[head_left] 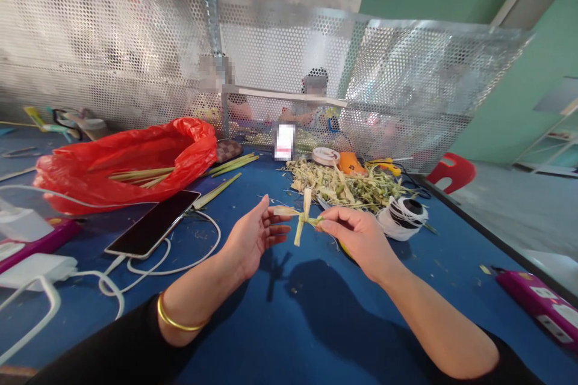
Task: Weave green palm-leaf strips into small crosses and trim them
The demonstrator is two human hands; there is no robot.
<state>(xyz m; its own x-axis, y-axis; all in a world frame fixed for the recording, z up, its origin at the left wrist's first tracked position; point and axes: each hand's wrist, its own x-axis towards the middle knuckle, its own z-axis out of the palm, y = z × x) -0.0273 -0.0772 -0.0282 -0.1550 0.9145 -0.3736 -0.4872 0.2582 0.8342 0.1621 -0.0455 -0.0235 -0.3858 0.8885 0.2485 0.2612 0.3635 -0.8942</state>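
Blue worktop [253, 349], flecked with debris. Perforated metal screen [280, 36] along its far side. Red plastic bag [81, 162] on the left, mouth agape, pale green stalks [144, 174] inside. Heap of shredded leaf scraps [329, 183] right of centre, toward the screen. Left hand [250, 234]: fingers loosely parted, palm inward, gripping nothing; gold bangle [180, 327] at wrist. Right hand [359, 237]: thumb and forefinger pinching. Smartphone [156, 225], display dark, in front of bag. Spool of white cord [395, 225] at heap's near right edge. Smallest: leaf-strip cross [303, 216], raised above worktop between hands, right arm in the right-hand pinch; left tip beside left fingers, contact unclear.
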